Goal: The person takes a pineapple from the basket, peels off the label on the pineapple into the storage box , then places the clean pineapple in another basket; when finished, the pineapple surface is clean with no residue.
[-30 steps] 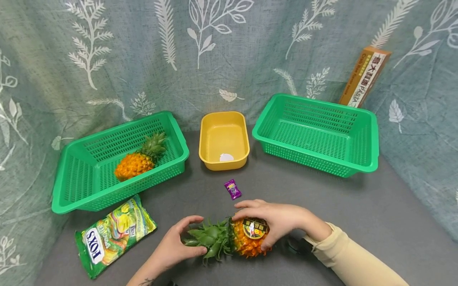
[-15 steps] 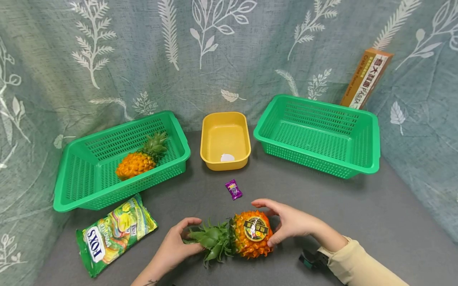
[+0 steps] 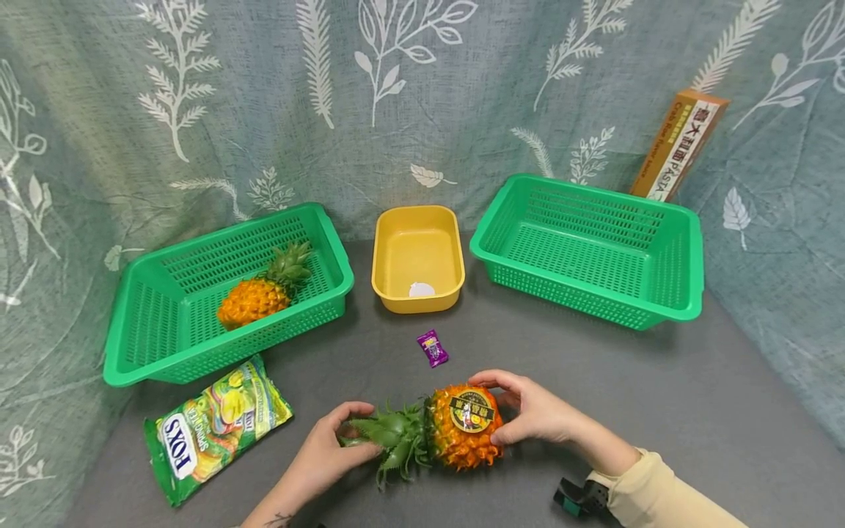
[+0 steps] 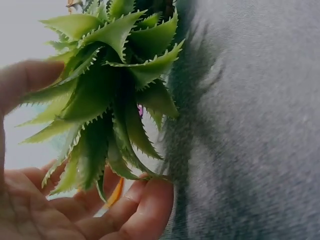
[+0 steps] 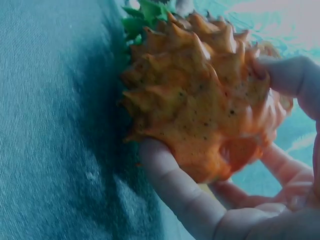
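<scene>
A pineapple [image 3: 462,447] with a round black and gold label lies on its side on the dark table, leafy crown to the left. My left hand [image 3: 333,447] curls round the crown; in the left wrist view the thumb and fingertips touch the spiny leaves [image 4: 95,115]. At the other end, my right hand [image 3: 544,414] grips the orange base. The right wrist view has its thumb and fingers against the knobbly orange skin [image 5: 195,105]. Beyond the pineapple lies a small purple wrapped sweet [image 3: 432,348].
A green basket [image 3: 244,341] at left holds another pineapple [image 3: 254,301]. A yellow tub [image 3: 419,304] stands at the back middle, a second green basket [image 3: 568,292] at right. A green FOX'S bag [image 3: 218,429] lies front left. A pasta box [image 3: 680,147] leans behind the right basket.
My right hand has slid from over the pineapple's body to its base end on the right, baring the label. The pineapple has turned slightly. My left hand stays at the crown.
</scene>
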`<action>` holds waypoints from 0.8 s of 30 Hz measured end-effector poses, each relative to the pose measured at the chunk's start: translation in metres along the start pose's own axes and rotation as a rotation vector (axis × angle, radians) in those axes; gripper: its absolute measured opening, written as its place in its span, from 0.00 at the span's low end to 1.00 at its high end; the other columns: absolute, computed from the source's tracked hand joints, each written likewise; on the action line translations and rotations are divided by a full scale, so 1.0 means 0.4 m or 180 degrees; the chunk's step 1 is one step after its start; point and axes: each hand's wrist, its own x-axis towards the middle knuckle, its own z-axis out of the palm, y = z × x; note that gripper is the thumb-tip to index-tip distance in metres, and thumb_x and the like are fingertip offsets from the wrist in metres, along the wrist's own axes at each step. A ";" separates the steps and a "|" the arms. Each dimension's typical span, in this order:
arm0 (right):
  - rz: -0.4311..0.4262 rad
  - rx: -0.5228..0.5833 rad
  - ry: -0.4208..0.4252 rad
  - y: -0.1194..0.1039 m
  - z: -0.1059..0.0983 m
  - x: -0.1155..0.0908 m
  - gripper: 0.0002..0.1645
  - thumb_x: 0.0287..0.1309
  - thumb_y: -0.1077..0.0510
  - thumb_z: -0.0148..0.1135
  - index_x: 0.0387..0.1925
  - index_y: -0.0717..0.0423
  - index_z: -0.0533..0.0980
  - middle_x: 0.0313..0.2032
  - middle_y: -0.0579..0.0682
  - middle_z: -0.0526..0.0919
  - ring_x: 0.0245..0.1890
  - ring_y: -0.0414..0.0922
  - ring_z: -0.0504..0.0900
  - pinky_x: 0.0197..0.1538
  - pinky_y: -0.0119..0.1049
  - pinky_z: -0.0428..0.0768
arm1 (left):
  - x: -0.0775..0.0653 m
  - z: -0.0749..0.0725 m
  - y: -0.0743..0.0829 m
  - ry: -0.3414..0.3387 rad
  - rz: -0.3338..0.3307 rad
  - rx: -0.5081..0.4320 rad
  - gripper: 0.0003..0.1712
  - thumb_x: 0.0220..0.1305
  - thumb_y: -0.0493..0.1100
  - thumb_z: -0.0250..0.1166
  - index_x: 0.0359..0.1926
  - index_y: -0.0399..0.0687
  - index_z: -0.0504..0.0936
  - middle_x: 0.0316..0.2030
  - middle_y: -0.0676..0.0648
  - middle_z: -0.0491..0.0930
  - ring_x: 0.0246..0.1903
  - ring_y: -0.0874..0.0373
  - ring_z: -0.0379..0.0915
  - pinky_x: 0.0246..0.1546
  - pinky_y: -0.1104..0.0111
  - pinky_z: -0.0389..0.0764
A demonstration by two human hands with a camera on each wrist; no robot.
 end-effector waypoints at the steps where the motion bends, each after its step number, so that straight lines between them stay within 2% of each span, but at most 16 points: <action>1: 0.0029 0.0053 0.0030 0.002 0.001 0.000 0.44 0.37 0.68 0.67 0.60 0.68 0.62 0.57 0.67 0.66 0.51 0.53 0.75 0.49 0.32 0.74 | 0.000 -0.001 0.000 -0.0010 0.0025 -0.0029 0.28 0.50 0.41 0.70 0.53 0.41 0.74 0.53 0.40 0.74 0.39 0.56 0.74 0.32 0.66 0.76; 6: 0.0140 0.0279 0.0167 0.007 0.002 -0.001 0.42 0.39 0.68 0.66 0.59 0.70 0.62 0.55 0.67 0.66 0.46 0.47 0.77 0.39 0.33 0.79 | 0.005 -0.009 0.000 -0.0092 0.0195 -0.0205 0.32 0.50 0.41 0.71 0.56 0.39 0.70 0.53 0.37 0.72 0.40 0.55 0.75 0.35 0.68 0.77; 12: 0.0102 0.0340 0.0324 0.007 0.001 0.006 0.41 0.39 0.69 0.66 0.58 0.72 0.62 0.55 0.66 0.68 0.45 0.47 0.78 0.36 0.33 0.80 | 0.009 -0.013 0.000 -0.0246 0.0297 -0.0386 0.42 0.46 0.38 0.73 0.63 0.42 0.64 0.56 0.35 0.67 0.42 0.54 0.75 0.36 0.68 0.79; 15: 0.0102 0.0369 0.0382 0.007 -0.001 0.013 0.41 0.39 0.70 0.65 0.58 0.71 0.62 0.54 0.64 0.69 0.44 0.47 0.78 0.35 0.33 0.81 | 0.016 -0.013 -0.002 -0.0286 0.0346 -0.0498 0.43 0.46 0.36 0.72 0.64 0.41 0.62 0.56 0.34 0.66 0.44 0.52 0.75 0.36 0.67 0.80; 17: 0.0118 0.0392 0.0405 0.007 -0.004 0.018 0.40 0.39 0.70 0.65 0.58 0.71 0.62 0.53 0.63 0.70 0.44 0.46 0.78 0.34 0.34 0.81 | 0.025 -0.011 -0.004 -0.0213 0.0383 -0.0488 0.42 0.46 0.35 0.72 0.63 0.41 0.63 0.55 0.34 0.68 0.45 0.51 0.75 0.35 0.67 0.80; 21: 0.0185 0.0502 0.0416 0.006 -0.009 0.029 0.40 0.41 0.70 0.64 0.59 0.70 0.61 0.52 0.58 0.71 0.42 0.44 0.79 0.31 0.34 0.81 | 0.045 -0.006 -0.008 0.0075 0.0452 -0.0298 0.38 0.44 0.33 0.73 0.59 0.41 0.69 0.53 0.37 0.71 0.48 0.48 0.73 0.36 0.68 0.79; 24: 0.0249 0.0565 0.0435 0.005 -0.013 0.038 0.40 0.41 0.70 0.64 0.60 0.69 0.61 0.51 0.55 0.71 0.41 0.43 0.79 0.31 0.34 0.81 | 0.060 -0.006 -0.009 0.0213 0.0475 -0.0177 0.36 0.43 0.31 0.72 0.57 0.41 0.70 0.52 0.39 0.73 0.49 0.45 0.72 0.36 0.68 0.78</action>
